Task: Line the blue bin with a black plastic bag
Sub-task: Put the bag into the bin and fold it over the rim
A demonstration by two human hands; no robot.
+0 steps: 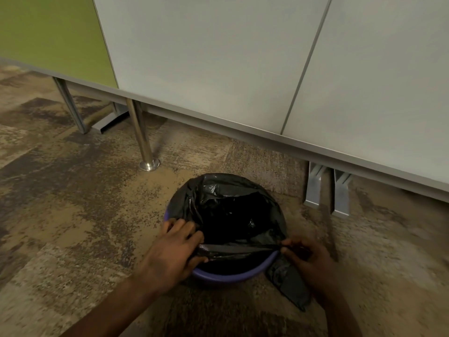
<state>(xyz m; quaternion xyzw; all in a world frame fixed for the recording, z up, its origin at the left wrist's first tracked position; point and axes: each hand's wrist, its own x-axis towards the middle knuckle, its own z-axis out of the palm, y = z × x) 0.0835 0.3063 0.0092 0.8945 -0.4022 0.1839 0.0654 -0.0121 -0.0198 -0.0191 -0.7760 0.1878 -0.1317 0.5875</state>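
A round blue bin (230,278) stands on the carpet in front of me. A black plastic bag (226,195) sits inside it, draped over the far and side rim; the near rim shows bare blue. My left hand (173,254) grips the bag's edge at the bin's left rim. My right hand (308,255) pinches the bag's edge at the right rim. A taut strip of bag stretches between both hands across the opening. A loose flap of bag hangs outside the bin under my right hand.
The bin stands on mottled brown carpet (73,227). Pale partition panels (218,69) rise behind it, with a green panel (48,32) at left. A chrome leg (142,139) stands behind left; grey metal feet (328,193) stand behind right.
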